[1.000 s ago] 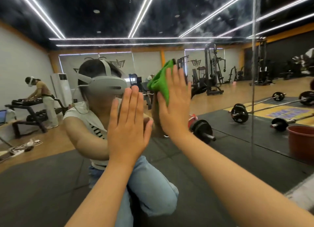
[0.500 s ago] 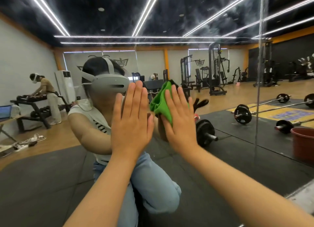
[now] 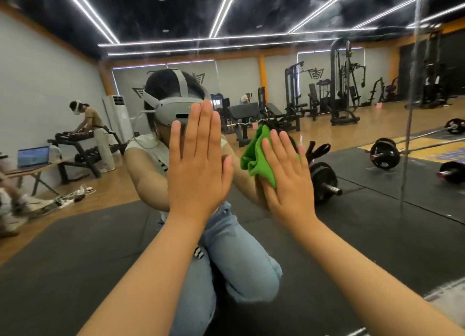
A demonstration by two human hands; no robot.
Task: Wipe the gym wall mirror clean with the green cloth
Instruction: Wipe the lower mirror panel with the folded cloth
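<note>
The person kneels facing the mirror (image 3: 377, 225), both arms stretched to the glass. The right hand (image 3: 289, 182) lies flat, its fingers (image 3: 285, 150) straight and spread, and presses the green cloth (image 3: 258, 155) against the mirror instead of gripping it. The thumb sits at the cloth's lower edge; whether it hooks the fabric cannot be told.

The cloth is bunched. Most of it is pinned under the palm, and the free part bulges out toward 10 o'clock from the right hand's middle. Its long axis runs nearly 12 to 6 o'clock, with the upper tip a little above the fingertips.

The left hand (image 3: 198, 164) is just beside the cloth at its 9 o'clock. It is flat on the glass with its fingers straight and close together, it holds nothing, and it seems only to brace the body.

The right hand is therefore the working hand. Because the wad leads on its 9 to 10 o'clock side, a stroke that way would soon meet the left hand. There is open glass toward 3 o'clock, up to the vertical seam (image 3: 410, 139), and toward 12 o'clock.
</note>
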